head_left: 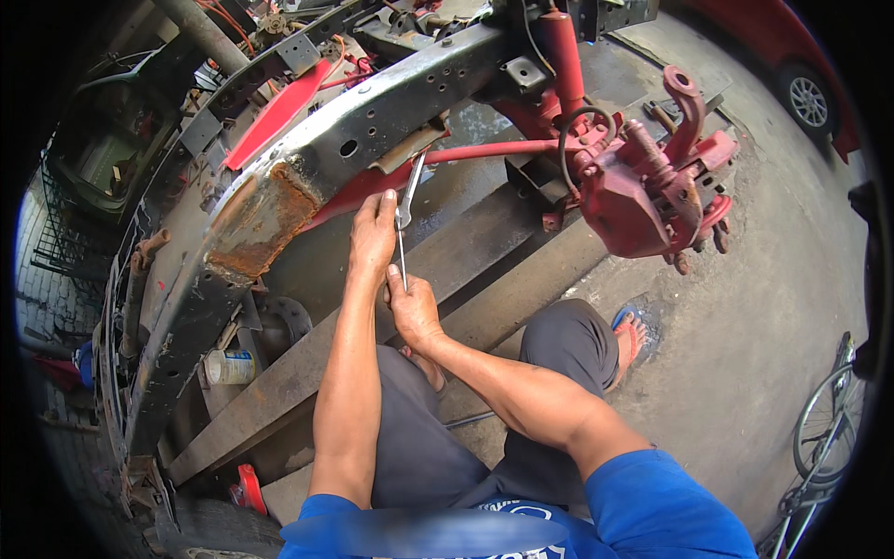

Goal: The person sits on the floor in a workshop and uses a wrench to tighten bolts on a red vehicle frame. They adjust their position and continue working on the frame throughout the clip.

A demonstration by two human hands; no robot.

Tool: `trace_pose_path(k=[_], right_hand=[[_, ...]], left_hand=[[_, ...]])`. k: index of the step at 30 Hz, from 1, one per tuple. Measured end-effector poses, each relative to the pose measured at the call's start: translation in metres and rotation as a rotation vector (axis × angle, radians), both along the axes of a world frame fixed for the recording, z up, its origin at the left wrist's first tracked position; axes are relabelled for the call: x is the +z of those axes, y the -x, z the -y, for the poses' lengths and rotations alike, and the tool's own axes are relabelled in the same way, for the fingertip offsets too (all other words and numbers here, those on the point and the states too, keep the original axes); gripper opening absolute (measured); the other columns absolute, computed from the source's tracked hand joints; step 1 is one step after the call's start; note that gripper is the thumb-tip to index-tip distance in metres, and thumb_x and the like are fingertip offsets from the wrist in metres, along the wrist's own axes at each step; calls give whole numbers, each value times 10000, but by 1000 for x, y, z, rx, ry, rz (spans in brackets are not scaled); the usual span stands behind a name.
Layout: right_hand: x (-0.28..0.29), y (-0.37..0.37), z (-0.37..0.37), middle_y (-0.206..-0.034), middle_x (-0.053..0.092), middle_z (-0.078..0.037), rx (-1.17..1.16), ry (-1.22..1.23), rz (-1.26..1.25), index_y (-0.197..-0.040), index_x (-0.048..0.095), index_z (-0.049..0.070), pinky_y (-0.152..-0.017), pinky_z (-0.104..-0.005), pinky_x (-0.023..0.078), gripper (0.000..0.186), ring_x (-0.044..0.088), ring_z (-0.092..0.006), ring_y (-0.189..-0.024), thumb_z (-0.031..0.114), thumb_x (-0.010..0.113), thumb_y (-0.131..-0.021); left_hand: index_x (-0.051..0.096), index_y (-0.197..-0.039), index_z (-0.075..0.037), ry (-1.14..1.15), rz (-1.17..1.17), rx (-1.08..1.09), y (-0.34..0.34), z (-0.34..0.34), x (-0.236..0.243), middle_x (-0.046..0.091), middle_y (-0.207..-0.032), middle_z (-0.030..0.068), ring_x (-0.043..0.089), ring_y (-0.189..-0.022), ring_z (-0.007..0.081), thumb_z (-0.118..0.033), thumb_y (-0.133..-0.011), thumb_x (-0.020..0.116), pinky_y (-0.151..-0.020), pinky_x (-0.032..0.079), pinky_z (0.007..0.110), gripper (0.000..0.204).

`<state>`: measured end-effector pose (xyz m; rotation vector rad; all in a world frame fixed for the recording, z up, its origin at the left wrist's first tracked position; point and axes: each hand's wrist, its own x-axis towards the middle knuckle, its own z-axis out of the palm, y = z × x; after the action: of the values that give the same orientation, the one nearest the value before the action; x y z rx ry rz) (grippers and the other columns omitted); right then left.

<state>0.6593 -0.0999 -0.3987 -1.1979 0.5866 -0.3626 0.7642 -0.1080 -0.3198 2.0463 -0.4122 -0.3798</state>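
A silver wrench [411,190] slants up from my left hand [374,231] to the underside of the black chassis rail [410,86], beside a rusty bracket [410,147]. My left fingers close at the wrench's lower end. From there a thin metal rod [402,253] runs down into my right hand [414,309], which is shut around it. Whether the rod is a second wrench I cannot tell. Just behind the wrench a red suspension arm [484,150] stretches right to a red steering knuckle [643,200]. The wrench's top end is partly hidden by the bracket.
Long steel beams [447,252] lie on the floor under the frame. A red shock absorber [562,61] stands upright beside the rail. A white tub [230,367] sits at left, a bicycle [827,429] at lower right. A red car [792,56] is parked at far right.
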Motion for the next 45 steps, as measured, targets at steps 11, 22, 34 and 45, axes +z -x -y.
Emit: trace_pose_path(k=[11, 22, 34, 45], right_hand=[[50, -32, 65, -673, 492, -31, -21, -78, 229, -1129, 480, 80, -352, -279, 333, 424, 405, -110, -429, 484, 518, -1006], [30, -59, 82, -621, 487, -7, 13, -260, 57, -985, 590, 102, -375, -316, 332, 358, 371, -125, -413, 430, 447, -1001], [27, -69, 88, -639, 491, 27, -73, -121, -13, -927, 565, 147, -404, -273, 290, 324, 358, -96, -440, 422, 422, -1020], [14, -31, 135, -815, 591, -10, 4, -43, -133, -1051, 593, 117, -477, -282, 341, 267, 402, -109, -566, 352, 516, -951]], left_hand=[[500, -1291, 53, 1214, 64, -954, 312, -129, 146, 680, -1020, 289, 711, -833, 428, -158, -921, 649, -694, 581, 451, 451], [482, -1330, 198, 1518, -864, -876, 399, -173, 183, 550, -1255, 423, 578, -1196, 469, -249, -874, 650, -1038, 447, 503, 660], [449, -1391, 82, 1481, 68, -573, 358, -260, 158, 582, -1246, 310, 611, -1108, 369, -152, -918, 648, -854, 501, 404, 564], [627, -1270, -24, 408, 475, 139, 272, -272, 66, 696, -1129, 149, 735, -855, 176, 15, -919, 642, -683, 604, 269, 353]])
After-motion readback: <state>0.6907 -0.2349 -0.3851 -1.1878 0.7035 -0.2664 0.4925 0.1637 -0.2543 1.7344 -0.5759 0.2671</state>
